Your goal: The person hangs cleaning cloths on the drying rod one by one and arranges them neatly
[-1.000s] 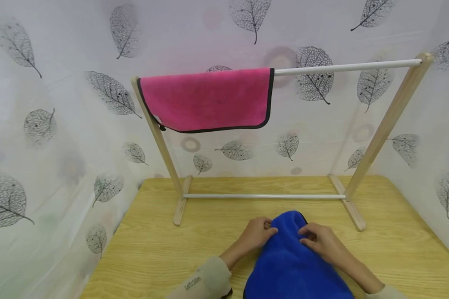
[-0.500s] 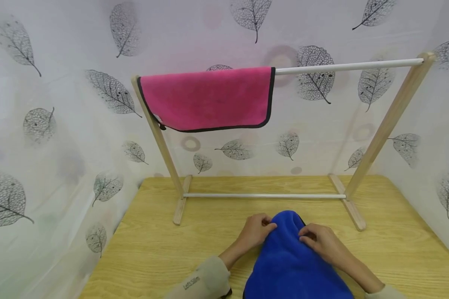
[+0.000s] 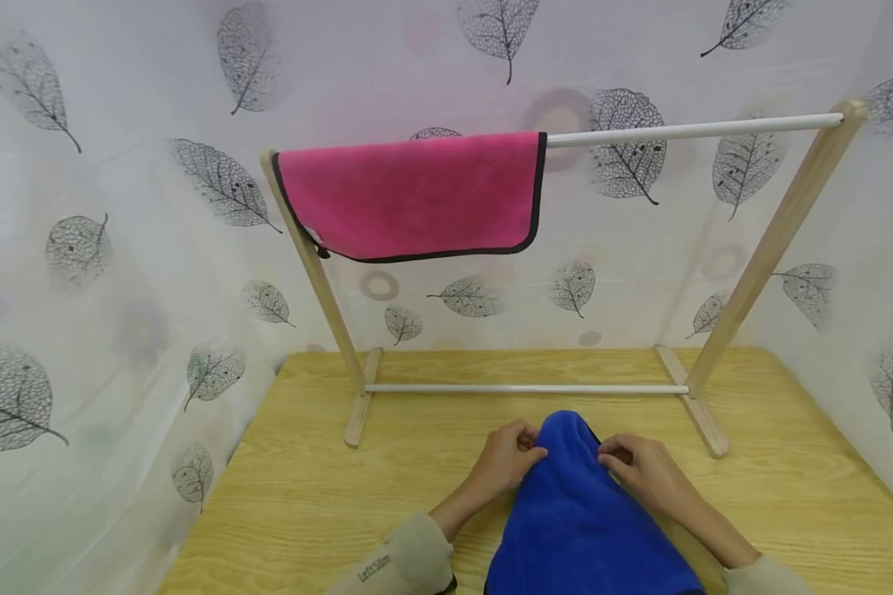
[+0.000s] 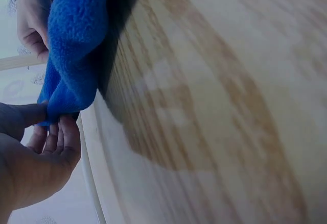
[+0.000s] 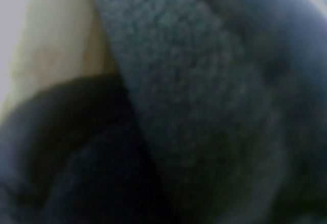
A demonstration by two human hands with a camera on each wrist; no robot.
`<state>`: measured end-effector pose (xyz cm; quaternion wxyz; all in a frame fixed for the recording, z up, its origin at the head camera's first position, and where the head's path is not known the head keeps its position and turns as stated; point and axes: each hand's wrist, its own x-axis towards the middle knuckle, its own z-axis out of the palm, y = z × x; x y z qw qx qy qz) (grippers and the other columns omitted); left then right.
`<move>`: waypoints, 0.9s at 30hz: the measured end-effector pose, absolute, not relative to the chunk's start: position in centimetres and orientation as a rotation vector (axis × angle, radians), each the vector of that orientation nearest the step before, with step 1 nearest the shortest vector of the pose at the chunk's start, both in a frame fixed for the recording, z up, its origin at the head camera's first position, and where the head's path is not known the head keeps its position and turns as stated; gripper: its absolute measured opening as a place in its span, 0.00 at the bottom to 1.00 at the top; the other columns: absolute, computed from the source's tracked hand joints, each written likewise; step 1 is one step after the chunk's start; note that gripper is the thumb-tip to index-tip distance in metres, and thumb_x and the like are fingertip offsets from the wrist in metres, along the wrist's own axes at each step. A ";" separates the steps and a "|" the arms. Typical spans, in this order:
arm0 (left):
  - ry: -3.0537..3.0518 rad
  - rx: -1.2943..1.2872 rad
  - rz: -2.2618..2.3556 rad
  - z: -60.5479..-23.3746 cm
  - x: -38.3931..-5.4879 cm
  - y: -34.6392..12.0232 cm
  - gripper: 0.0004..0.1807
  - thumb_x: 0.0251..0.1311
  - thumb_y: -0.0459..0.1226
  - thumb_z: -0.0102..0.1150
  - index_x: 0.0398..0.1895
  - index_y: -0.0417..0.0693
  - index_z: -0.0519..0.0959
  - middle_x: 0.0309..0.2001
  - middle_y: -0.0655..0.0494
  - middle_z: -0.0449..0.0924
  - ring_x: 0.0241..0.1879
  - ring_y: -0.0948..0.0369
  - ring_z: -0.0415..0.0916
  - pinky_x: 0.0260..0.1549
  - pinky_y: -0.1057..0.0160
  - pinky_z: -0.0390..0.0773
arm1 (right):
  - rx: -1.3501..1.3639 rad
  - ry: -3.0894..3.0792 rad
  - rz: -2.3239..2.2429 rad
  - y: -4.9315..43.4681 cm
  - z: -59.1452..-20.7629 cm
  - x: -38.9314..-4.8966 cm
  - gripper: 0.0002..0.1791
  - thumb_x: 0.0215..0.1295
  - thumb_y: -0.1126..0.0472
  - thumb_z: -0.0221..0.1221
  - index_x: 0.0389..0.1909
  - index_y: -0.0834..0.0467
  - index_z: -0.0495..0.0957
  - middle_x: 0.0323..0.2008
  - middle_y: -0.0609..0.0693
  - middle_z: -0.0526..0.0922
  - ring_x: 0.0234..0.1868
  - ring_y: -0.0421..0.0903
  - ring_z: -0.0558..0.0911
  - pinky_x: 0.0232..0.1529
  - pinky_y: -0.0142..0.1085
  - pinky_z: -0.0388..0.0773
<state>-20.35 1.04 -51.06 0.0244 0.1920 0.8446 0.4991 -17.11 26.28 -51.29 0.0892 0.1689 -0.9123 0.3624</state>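
A blue towel (image 3: 580, 521) with dark edging lies bunched at the front of the table, its narrow far end lifted between both hands. My left hand (image 3: 504, 459) pinches its left edge between thumb and fingers; the left wrist view shows the fuzzy blue fold of towel (image 4: 76, 45) held just past the fingertips (image 4: 69, 132). On the other side, my right hand (image 3: 643, 471) pinches the dark-trimmed right edge with thumb and forefinger. The right wrist view is dark and blurred, filled mostly by towel cloth (image 5: 189, 81).
Behind the hands stands a wooden rack with a white top bar (image 3: 684, 132) and a thin lower bar (image 3: 524, 389). A pink towel (image 3: 416, 202) with black trim hangs over the top bar's left part. Leaf-patterned sheeting (image 3: 104, 330) surrounds the wooden table (image 3: 297, 496).
The towel's far tip has shifted slightly left and away. My right hand has risen a little along its edge, and the fingers sit closer on the trim. The rack and pink towel stay put.
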 end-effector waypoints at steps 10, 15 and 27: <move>2.591 0.677 1.480 -50.3 -20.2 0.5 0.10 0.58 0.32 0.75 0.34 0.43 0.79 0.32 0.58 0.81 0.32 0.70 0.74 0.35 0.72 0.77 | 0.491 -2.688 1.021 26.4 -51.4 -18.2 0.13 0.63 0.68 0.70 0.46 0.69 0.83 0.38 0.53 0.86 0.32 0.44 0.83 0.31 0.35 0.81; 2.580 0.740 1.458 -50.0 -20.2 0.3 0.10 0.59 0.32 0.74 0.33 0.43 0.79 0.32 0.57 0.81 0.32 0.71 0.75 0.35 0.73 0.77 | 0.501 -2.726 1.071 26.1 -51.4 -18.7 0.15 0.66 0.67 0.68 0.51 0.70 0.82 0.41 0.56 0.88 0.36 0.49 0.86 0.34 0.37 0.83; 2.512 0.768 1.484 -49.4 -20.0 0.2 0.09 0.63 0.34 0.71 0.35 0.45 0.77 0.32 0.62 0.78 0.32 0.72 0.74 0.34 0.73 0.77 | 0.508 -2.709 1.154 25.8 -50.8 -18.7 0.12 0.64 0.69 0.69 0.47 0.67 0.85 0.33 0.49 0.88 0.33 0.44 0.85 0.33 0.35 0.81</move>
